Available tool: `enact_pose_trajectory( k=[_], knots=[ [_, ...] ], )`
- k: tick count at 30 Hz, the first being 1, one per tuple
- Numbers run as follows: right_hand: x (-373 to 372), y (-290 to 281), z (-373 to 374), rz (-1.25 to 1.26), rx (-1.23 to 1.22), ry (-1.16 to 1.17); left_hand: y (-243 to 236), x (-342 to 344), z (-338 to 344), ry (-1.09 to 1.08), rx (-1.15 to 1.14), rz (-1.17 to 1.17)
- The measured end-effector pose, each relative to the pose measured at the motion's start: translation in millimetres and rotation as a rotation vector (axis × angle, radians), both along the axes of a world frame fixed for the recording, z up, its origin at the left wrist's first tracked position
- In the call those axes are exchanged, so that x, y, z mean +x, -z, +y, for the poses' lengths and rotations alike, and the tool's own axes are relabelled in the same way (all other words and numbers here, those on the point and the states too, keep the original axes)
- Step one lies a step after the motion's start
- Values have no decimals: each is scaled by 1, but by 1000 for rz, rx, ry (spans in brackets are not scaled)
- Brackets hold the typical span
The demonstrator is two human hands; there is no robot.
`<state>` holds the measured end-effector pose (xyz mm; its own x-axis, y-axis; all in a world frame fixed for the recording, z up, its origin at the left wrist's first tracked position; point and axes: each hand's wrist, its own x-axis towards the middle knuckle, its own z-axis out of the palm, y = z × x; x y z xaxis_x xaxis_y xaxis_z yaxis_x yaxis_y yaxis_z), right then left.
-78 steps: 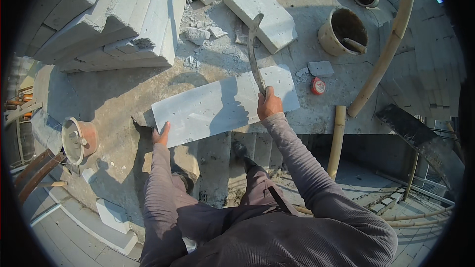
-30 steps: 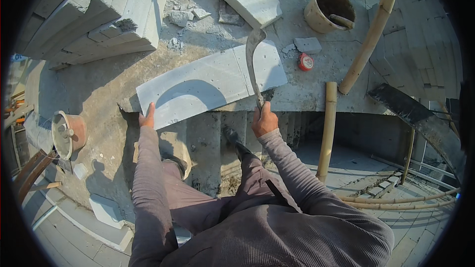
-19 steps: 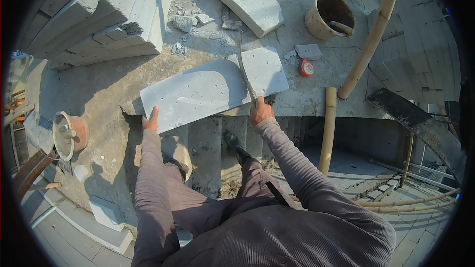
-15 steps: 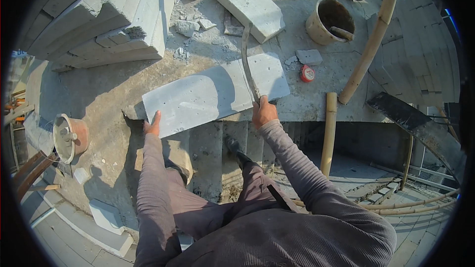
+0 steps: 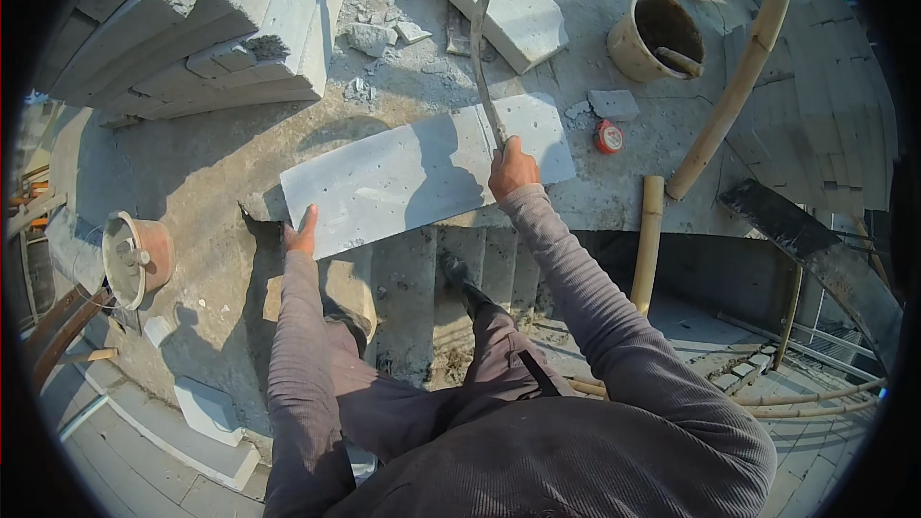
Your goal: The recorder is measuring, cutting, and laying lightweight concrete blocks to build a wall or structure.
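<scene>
A long pale grey concrete block lies slanted at the edge of the slab in front of me. My left hand grips its near left corner, thumb on the top face and fingers hidden below. My right hand is closed round the near end of a long, narrow tool with a curved blade. The blade points away from me over the right part of the block, its tip in front of a second block. A thin line crosses the top face beside the blade.
Stacked blocks rise at far left, rubble beside them. A bucket, red tape measure and bamboo pole stand or lie to the right. Another bucket is at left. Steps drop away below the slab edge.
My right hand has raised the curved blade slightly and moved it away from me; its tip now reaches farther forward. My left hand stays on the block. The view has shifted a little.
</scene>
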<state>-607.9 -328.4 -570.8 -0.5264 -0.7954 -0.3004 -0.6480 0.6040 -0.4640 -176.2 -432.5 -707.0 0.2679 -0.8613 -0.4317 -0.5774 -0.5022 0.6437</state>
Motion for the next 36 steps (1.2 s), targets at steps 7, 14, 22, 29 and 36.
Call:
enact_pose_trajectory(
  k=[7, 14, 22, 29, 36],
  knots=[
    [0, -11, 21, 34, -225, 46, 18, 9, -2, 62, -35, 209],
    [19, 8, 64, 120, -118, -79, 14, 9, -2, 71, -4, 9],
    [18, 9, 99, 19, -48, 2, 20, 9, -4, 88, -108, 156],
    [31, 4, 136, -38, -138, 99, 11, 6, -3, 17, -8, 161],
    [30, 9, 165, -92, -455, 125, 0, -6, -2, 18, -57, 252]
  ],
)
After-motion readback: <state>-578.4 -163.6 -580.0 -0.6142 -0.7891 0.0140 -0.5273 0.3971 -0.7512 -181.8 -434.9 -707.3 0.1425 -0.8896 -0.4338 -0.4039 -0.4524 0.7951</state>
